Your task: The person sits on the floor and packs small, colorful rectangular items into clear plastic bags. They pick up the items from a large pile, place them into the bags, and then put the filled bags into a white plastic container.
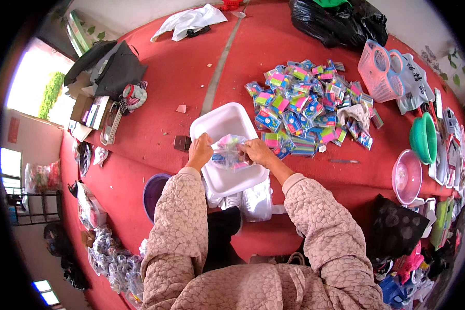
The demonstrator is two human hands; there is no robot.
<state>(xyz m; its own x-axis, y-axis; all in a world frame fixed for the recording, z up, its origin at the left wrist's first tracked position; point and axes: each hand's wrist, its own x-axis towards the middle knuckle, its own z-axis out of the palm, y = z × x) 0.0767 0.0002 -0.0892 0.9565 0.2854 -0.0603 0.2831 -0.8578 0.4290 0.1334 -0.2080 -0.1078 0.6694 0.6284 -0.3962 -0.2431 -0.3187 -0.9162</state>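
Between my two hands is a clear plastic bag with blue and pink contents, which I cannot make out further. My left hand is closed on the bag's left edge. Fingers of my right hand pinch its right side. Directly below is a white plastic basin, its rim running around both hands. Just beyond my right hand, on the red floor, lies a heap of small packets in clear wrapping with blue, pink and green colours.
A purple bowl stands beside my left forearm. Further right are a pink basket, a green basin and a pink basin. A black bag lies at the far side. Wrapped goods pile up at the lower left.
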